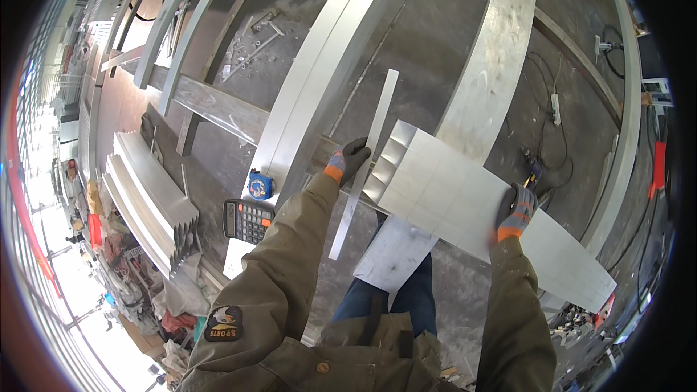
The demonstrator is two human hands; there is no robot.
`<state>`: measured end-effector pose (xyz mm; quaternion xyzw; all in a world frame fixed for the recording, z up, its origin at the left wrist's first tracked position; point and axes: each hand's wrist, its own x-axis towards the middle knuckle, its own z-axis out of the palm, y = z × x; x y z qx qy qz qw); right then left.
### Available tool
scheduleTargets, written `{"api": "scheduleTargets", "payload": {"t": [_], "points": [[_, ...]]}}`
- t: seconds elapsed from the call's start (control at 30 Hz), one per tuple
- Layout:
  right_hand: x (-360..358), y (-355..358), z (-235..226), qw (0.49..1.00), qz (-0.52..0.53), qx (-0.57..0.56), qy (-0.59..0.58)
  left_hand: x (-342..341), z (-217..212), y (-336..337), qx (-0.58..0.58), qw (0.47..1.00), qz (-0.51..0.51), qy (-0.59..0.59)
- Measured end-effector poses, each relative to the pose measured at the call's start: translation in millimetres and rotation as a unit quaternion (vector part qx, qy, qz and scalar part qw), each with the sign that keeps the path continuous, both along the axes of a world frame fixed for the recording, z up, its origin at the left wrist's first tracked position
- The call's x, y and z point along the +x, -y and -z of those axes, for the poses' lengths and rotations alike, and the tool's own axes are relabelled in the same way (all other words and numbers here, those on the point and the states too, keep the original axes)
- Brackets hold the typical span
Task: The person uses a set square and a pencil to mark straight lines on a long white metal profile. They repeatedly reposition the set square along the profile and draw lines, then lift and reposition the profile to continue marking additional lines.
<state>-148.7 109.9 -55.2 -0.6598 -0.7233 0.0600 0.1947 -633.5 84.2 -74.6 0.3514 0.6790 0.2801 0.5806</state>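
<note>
Grey concrete floor (425,36), scuffed and stained, throughout the workspace; bright, grid-lined wall (40,101) along the left edge of the frame. Pale metal scraps (254,47), several, strewn on the floor at upper left. Loose mixed clutter (134,279), uncounted, heaped at lower left.

Broad, flat silver metal beams near the centre, two: one seamed lengthwise (308,87), left of centre; one smudged and plain (490,72), right of centre.

Wide, flat silver metal panel with a row of open cells at its left end (450,192), one; slanting from centre to lower right, across the smudged beam.

Narrow, flat silver metal strip (351,209), one; at centre, tilted, left of the panel.

Gloved hands, grey and orange, two. Left hand (351,158): closed around the strip. Right hand (517,210): laid on the panel at its upper edge; cannot tell how firmly it grips.

Blue tape measure (260,184), one, and black-and-grey calculator with orange keys (248,221), one; both on the seamed beam, left of centre.

Silver metal profiles with jagged ends (152,181), several, stacked at left; exact count unclear.

White power strip (556,109), one; upper right, on the floor.
</note>
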Motion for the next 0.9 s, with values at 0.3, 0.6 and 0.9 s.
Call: {"api": "scheduleTargets", "payload": {"t": [0.3, 0.6, 0.9], "points": [[-5.1, 0.4, -3.3, 1.0, 0.001, 0.023, 0.014, 17.5, -25.6, -11.6, -0.015, 0.999, 0.049, 0.001], [-7.7, -1.4, -7.0, 1.0, 0.009, -0.013, 0.024, 19.7, -17.4, -6.8, 0.018, 0.999, 0.037, 0.022], [-7.4, -2.3, -5.7, 0.999, -0.002, 0.025, 0.021, 22.0, -25.8, -5.0, -0.003, 0.999, 0.022, 0.023]]}}
